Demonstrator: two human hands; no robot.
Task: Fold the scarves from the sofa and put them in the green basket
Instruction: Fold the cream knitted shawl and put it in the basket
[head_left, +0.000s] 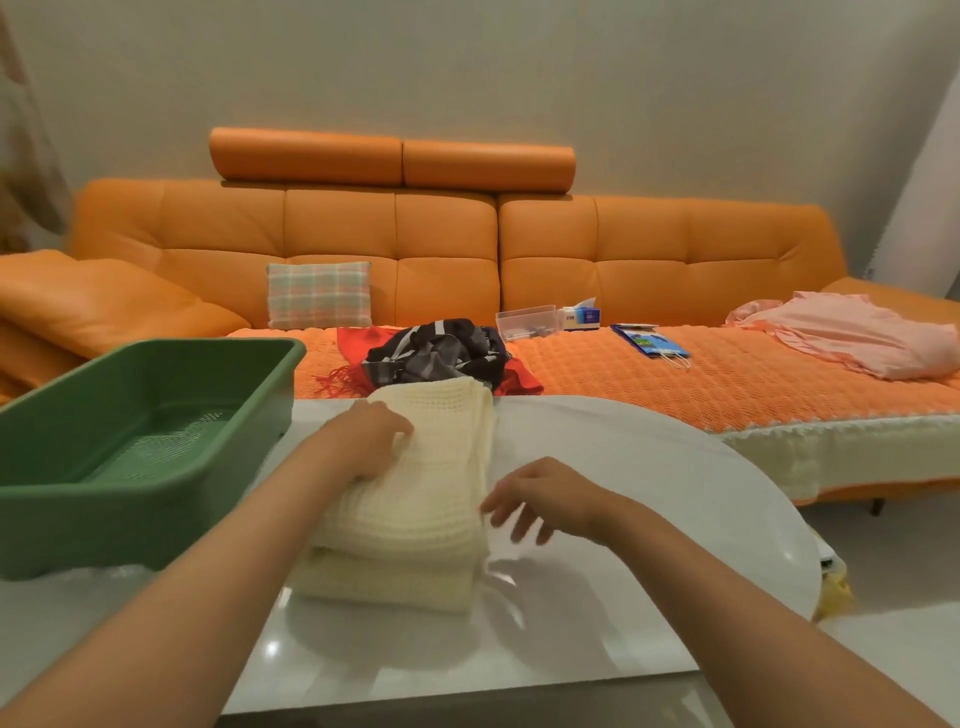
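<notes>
One folded cream knit scarf (410, 499) lies beside the green basket (67, 499) — your left hand (363, 441) presses it flat, your right hand (540, 501) hovers with fingers loose.

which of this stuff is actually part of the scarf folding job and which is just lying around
Part of the job:
- cream scarf on the table, under the left hand
- dark striped scarf and red scarf on the sofa
- green basket

Just lying about:
- plaid cushion
- clear box
- tissue box
- blue packet
- pink garment
</notes>
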